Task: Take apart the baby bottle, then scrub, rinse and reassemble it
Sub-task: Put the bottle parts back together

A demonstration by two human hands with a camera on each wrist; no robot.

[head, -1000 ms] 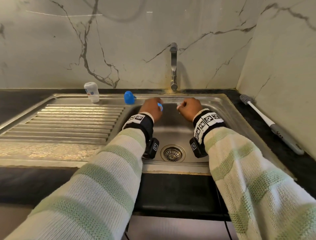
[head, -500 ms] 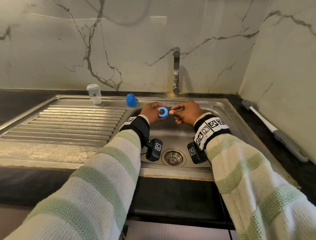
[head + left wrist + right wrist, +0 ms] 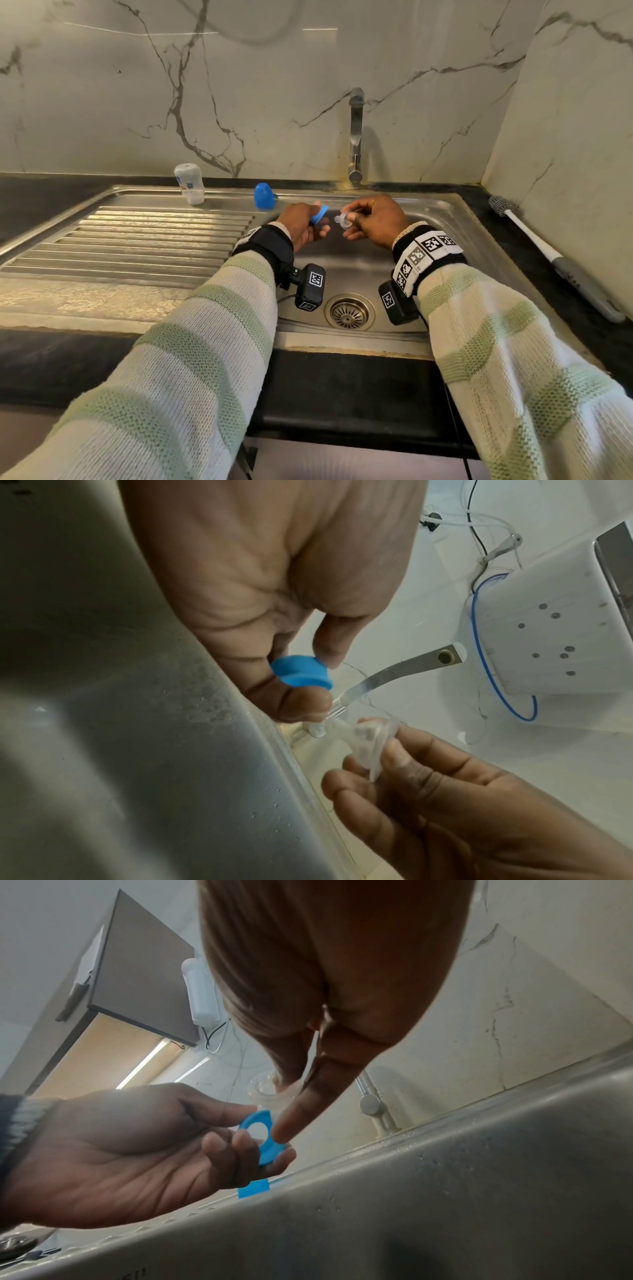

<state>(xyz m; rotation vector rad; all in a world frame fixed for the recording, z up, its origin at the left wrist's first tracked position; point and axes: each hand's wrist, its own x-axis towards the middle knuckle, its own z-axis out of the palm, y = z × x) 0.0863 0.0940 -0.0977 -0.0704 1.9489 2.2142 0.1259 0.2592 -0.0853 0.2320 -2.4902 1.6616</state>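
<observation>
Over the sink basin [image 3: 356, 267] my left hand [image 3: 303, 224] pinches the blue collar ring [image 3: 319, 213] [image 3: 301, 673] [image 3: 262, 1137] between thumb and fingers. A short gap to its right, my right hand [image 3: 373, 219] pinches the clear silicone nipple [image 3: 344, 220] [image 3: 359, 739] [image 3: 263, 1088], tip pointing left toward the ring. The white bottle body [image 3: 189, 183] stands upside down on the back ledge of the drainboard. The blue cap [image 3: 263, 196] lies on the ledge to its right.
The tap [image 3: 355, 135] rises behind the basin, with no water running. A bottle brush [image 3: 555, 255] lies on the dark counter at the right. The ribbed drainboard [image 3: 130, 246] spreads to the left, and the drain [image 3: 348, 312] sits at the basin's front.
The hands drew together with the ring between them half a second ago. Now they have parted: the ring stays in the left hand and the nipple is out, in the right.
</observation>
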